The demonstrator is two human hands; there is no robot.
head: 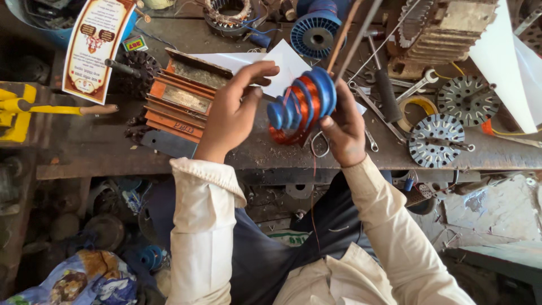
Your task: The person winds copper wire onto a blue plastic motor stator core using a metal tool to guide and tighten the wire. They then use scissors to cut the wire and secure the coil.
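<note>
Nearest: cream sleeves of the person, forearms raised over the lap. Left hand (231,113): fingers spread and loosely curved, the tips near the stepped blue winding former (302,104), thumb close to its small end; whether they touch it cannot be told. Right hand (343,127): fingers closed around the wide end of the former, thumb pressed against its rim. Former: blue plastic, stepped discs from small to large, held tilted in the air just above the near edge of the table (101,152), between the two hands. Copper wire (296,121): orange-red coils wound in the grooves of the former, one thin strand hanging down toward the lap. Behind the left hand, on the table: orange finned metal block (178,104), with a white paper sheet (288,62) beyond it. Right of the right hand: two round slotted rotor discs (436,140), spanners (415,87) and a yellowish tape ring (415,107). Left side: yellow tool (17,110) and a printed card (93,48). Farthest: blue empty spool (314,31), a wound stator ring (227,14), a grey laminated motor body (446,28).
</note>
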